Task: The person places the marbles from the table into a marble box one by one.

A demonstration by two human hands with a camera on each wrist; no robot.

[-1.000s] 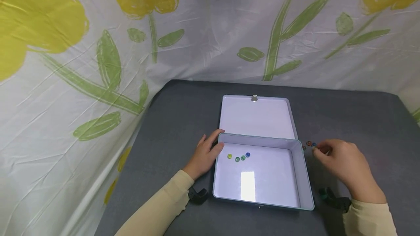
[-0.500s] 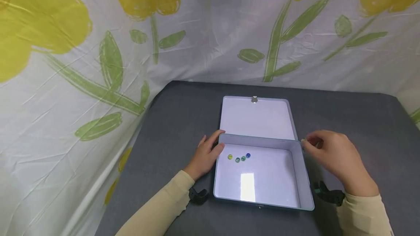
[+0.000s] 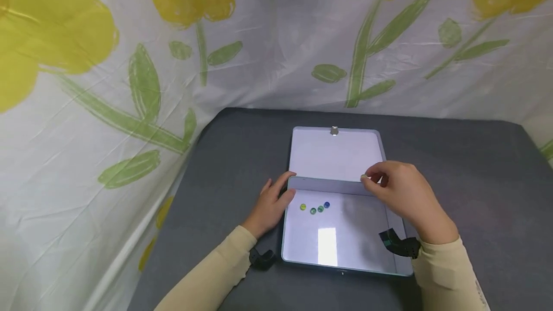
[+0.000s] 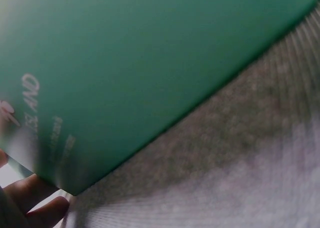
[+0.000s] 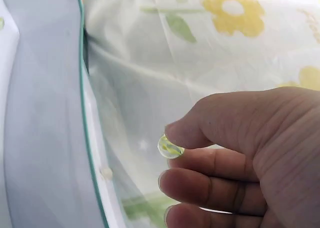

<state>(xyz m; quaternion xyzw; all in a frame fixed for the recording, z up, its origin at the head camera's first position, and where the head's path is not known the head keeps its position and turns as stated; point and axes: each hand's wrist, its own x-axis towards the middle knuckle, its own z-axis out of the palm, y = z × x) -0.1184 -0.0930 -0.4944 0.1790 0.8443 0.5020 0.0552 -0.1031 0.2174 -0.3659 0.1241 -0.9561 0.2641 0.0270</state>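
Observation:
My right hand [image 3: 403,193] pinches a clear glass marble [image 5: 170,147] with a yellow-green swirl between thumb and index finger. It hovers over the back right part of an open tin box [image 3: 298,241], near the hinge with the lid [image 3: 332,152]. Inside the box lie a yellow marble [image 3: 303,207], two green marbles [image 3: 313,211] and a blue marble [image 3: 327,205]. My left hand [image 3: 268,205] rests against the back left corner, thumb at the rim and fingers extended. In the left wrist view, its fingers [image 4: 37,190] touch the box's green outer side.
A dark grey table [image 3: 242,157] carries the box. A metal clasp [image 3: 334,131] sits on the far edge of the lid. Behind and to the left hangs a white curtain [image 3: 276,76] with yellow flowers. A black wrist camera [image 3: 399,244] hangs above the box's right side.
My right hand picked up the marble from the table right of the box and carried it left over the box. It now hides where other marbles lay. The left hand stays put.

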